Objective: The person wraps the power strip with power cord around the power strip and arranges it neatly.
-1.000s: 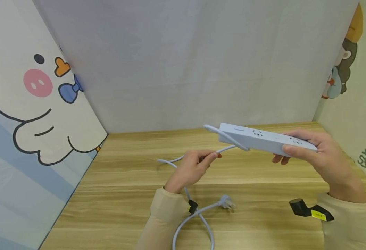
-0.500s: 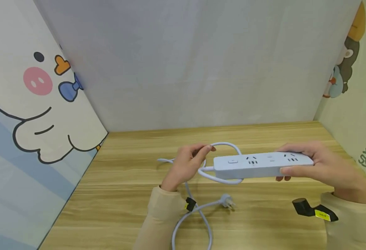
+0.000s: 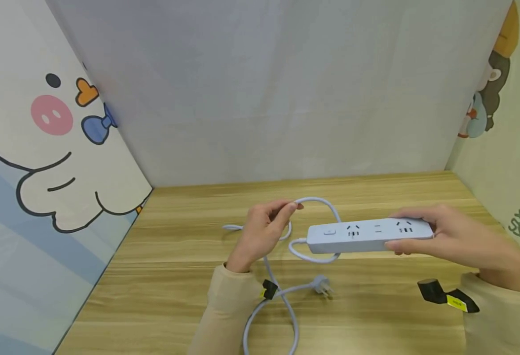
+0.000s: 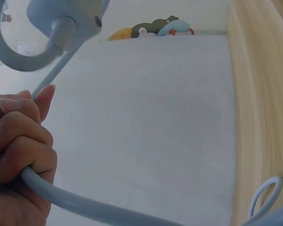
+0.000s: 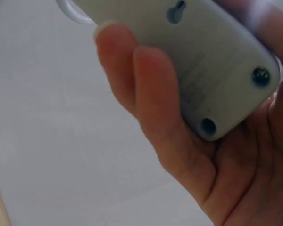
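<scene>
A white power strip (image 3: pixel 366 235) is held above the table, its sockets facing up, by my right hand (image 3: pixel 455 236), which grips its right end. In the right wrist view, fingers (image 5: pixel 155 89) lie across the strip's underside (image 5: pixel 212 70). My left hand (image 3: pixel 262 229) pinches the white cable (image 3: pixel 315 199) left of the strip. The cable loops beneath the strip's left end. In the left wrist view the cable (image 4: pixel 99 209) also runs through the curled fingers of the left hand (image 4: pixel 23 146).
On the wooden table (image 3: pixel 175 296), the rest of the cable lies in a crossing loop, with its plug (image 3: pixel 322 285) right of the left sleeve. A pale backdrop (image 3: pixel 264 98) stands behind, with cartoon-printed panels (image 3: pixel 104 172) at both sides.
The power strip has come down and turned so its sockets show more, then shifted slightly left. A cable loop now arches behind it. The left hand has moved slightly left and up, still pinching the cable.
</scene>
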The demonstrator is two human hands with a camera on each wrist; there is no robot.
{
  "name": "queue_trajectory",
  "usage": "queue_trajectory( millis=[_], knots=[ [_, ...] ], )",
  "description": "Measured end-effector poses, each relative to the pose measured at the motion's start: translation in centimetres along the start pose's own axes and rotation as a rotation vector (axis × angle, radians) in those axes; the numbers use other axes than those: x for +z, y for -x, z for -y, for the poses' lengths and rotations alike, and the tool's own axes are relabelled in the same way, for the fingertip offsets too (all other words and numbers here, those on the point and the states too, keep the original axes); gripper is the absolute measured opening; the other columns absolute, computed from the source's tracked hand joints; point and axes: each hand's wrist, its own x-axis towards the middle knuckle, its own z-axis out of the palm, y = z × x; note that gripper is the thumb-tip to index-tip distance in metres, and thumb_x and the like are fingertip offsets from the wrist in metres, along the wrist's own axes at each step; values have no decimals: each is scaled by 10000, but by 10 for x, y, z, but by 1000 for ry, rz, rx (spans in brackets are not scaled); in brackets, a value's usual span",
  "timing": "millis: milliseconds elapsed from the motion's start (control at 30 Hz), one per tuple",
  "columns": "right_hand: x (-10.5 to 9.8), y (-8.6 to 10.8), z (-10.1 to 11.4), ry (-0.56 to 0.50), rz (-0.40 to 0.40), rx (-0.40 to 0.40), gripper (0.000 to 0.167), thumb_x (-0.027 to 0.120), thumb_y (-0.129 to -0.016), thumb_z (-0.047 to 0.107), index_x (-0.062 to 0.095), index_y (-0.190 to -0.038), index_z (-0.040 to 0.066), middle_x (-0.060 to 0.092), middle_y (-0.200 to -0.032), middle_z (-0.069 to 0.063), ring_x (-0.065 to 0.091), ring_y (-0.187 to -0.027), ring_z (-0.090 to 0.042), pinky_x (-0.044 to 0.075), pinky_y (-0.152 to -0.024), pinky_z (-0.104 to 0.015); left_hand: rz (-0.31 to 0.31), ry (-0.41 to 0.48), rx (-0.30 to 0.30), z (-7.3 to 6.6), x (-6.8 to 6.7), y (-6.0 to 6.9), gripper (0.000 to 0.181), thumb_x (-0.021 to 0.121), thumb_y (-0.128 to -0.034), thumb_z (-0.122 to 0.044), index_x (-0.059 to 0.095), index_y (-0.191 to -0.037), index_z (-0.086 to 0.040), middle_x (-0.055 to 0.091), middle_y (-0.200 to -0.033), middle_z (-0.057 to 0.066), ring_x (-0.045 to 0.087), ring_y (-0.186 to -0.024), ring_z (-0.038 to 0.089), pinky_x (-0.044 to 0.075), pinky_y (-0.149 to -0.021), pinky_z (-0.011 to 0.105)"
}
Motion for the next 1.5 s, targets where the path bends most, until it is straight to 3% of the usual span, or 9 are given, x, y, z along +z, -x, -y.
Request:
queue_trajectory(
  millis=[167, 333, 467, 733, 1167, 1500],
  knots=[
    [3, -6, 0, 109, -62, -5, 290, 799, -889, 213, 714, -1165, 192, 704, -901, 94, 604, -774, -46, 471, -629, -221, -14, 13, 19, -4, 0, 2, 284, 548, -1066, -251, 748, -1166, -77, 446, -603, 6, 301, -450, 84, 281, -453, 218],
    [5, -10, 1, 191, -130, 8, 355, 818, -870, 269, 718, -1188, 146, 698, -918, 66, 563, -755, -33, 440, -614, -217, -25, 30, 53, -10, 3, 3, 259, 582, -1049, -205, 753, -1157, -42, 570, -659, 70, 343, -476, 48, 307, -466, 198],
    [9, -16, 3, 214, -194, 19, 377, 819, -867, 289, 710, -1192, 132, 689, -892, 26, 542, -710, -35, 424, -586, -217, 9, 59, 90, -15, 5, 6, 254, 599, -1040, -192, 742, -1193, -49, 656, -743, 88, 341, -497, 46, 310, -482, 197],
    [18, -25, 6, 225, -363, -66, 449, 833, -851, 228, 677, -1239, 64, 751, -971, -96, 552, -668, -16, 428, -539, -199, 54, 159, 153, -21, 7, 9, 301, 592, -1040, -151, 684, -1306, -43, 405, -601, -13, 297, -491, 75, 281, -477, 215],
    [25, -36, 6, 182, -647, -174, 466, 869, -756, 46, 698, -1187, 7, 754, -982, -175, 568, -751, 46, 427, -607, -85, 113, 234, 222, -29, 10, 11, 321, 576, -1041, -107, 650, -1343, -29, 517, -659, 68, 388, -524, 109, 295, -450, 244],
    [29, -40, 8, 145, -815, -208, 509, 853, -715, -25, 669, -1187, -80, 737, -976, -247, 518, -801, 152, 392, -662, -44, 143, 262, 209, -31, 12, 11, 332, 554, -1050, -102, 633, -1363, -27, 527, -675, 85, 451, -565, 115, 338, -477, 240]
  ],
)
